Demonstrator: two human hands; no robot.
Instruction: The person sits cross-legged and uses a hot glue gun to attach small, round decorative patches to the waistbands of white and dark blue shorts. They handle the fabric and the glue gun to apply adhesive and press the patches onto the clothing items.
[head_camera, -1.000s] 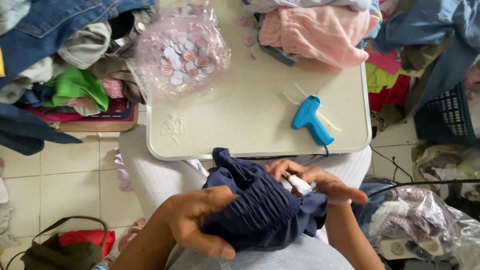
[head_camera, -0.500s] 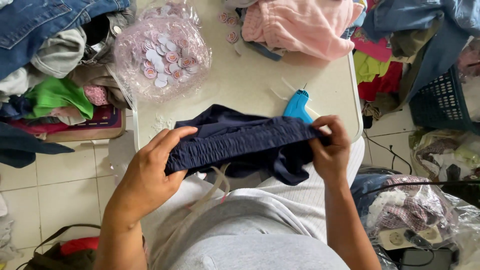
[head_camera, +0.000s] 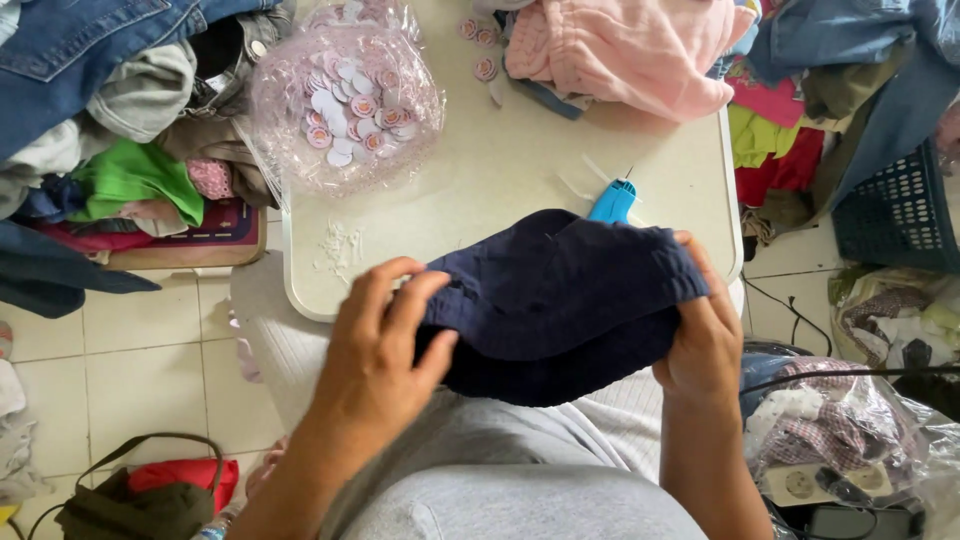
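A pale tabletop fills the upper middle, with clothes heaped along its left and far edges. Over its near edge, above the person's lap, a dark navy garment is stretched between both hands. The left hand reaches up from the forearm, fingers curled over the garment's left edge. The right hand pinches the right edge, thumb on top. A clear bag of round pink tags sits far left; a blue glue gun peeks out just behind the garment.
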